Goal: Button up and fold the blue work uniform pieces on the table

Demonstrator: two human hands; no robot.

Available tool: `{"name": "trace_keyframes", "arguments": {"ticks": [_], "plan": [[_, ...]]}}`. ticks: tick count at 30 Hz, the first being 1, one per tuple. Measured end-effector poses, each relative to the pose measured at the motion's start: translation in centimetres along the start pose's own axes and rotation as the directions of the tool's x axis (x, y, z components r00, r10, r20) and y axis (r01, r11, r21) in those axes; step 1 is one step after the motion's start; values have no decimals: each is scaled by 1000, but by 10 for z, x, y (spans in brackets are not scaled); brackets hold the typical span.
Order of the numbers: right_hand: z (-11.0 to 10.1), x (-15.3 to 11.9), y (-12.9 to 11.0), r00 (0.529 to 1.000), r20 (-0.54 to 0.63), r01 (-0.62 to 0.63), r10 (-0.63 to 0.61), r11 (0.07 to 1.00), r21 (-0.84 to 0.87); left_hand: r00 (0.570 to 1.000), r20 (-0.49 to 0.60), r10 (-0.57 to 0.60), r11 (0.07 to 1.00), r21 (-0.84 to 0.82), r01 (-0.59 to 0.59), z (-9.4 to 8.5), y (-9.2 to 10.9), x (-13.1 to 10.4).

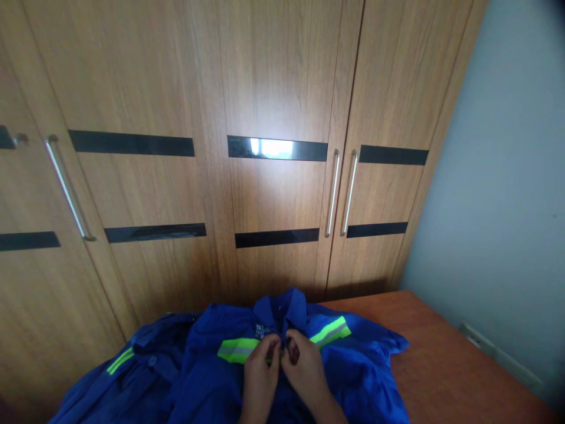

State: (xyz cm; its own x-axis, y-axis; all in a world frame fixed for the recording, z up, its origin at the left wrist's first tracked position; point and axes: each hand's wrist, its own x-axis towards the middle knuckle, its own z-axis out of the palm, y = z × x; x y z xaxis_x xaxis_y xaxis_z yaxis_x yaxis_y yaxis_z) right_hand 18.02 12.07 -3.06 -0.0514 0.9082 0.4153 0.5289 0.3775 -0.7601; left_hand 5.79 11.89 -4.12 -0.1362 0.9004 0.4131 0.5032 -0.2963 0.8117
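A blue work shirt (pixel 362 359) with a collar and yellow-green and grey reflective strips lies spread out, front side up. Both hands meet at its front opening, just below the collar. My left hand (pixel 261 365) pinches one edge of the front placket between thumb and fingers. Close beside it, my right hand (pixel 304 362) pinches the other edge, its fingertips almost touching the left ones. Whatever small fastening lies between the fingertips is hidden. White print shows on the chest above my left hand.
A second dark blue garment (pixel 145 365) with a reflective strip lies at the left. Beneath the shirt is a reddish-brown wooden table (pixel 445 365). Behind stands a wooden wardrobe (pixel 282 194) with metal handles. A pale wall (pixel 498 206) rises on the right.
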Motion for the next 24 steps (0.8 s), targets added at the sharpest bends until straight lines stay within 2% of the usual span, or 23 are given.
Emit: {"name": "trace_keyframes", "arguments": {"ticks": [9, 15, 20, 24], "plan": [[0, -3, 1, 996, 80, 39, -29, 992, -119, 999, 40, -36, 999, -22, 37, -1, 4, -1], [-4, -6, -4, 991, 135, 35, -25, 997, -67, 995, 92, -45, 994, -93, 53, -3, 7, -2], [-12, -10, -10, 973, 217, 95, -81, 994, -56, 993, 68, -95, 993, -63, 100, 0, 8, -2], [-12, -8, -7, 979, 188, 97, -83, 993, -64, 993, 44, -112, 986, -122, 117, 2, 7, -1]]}}
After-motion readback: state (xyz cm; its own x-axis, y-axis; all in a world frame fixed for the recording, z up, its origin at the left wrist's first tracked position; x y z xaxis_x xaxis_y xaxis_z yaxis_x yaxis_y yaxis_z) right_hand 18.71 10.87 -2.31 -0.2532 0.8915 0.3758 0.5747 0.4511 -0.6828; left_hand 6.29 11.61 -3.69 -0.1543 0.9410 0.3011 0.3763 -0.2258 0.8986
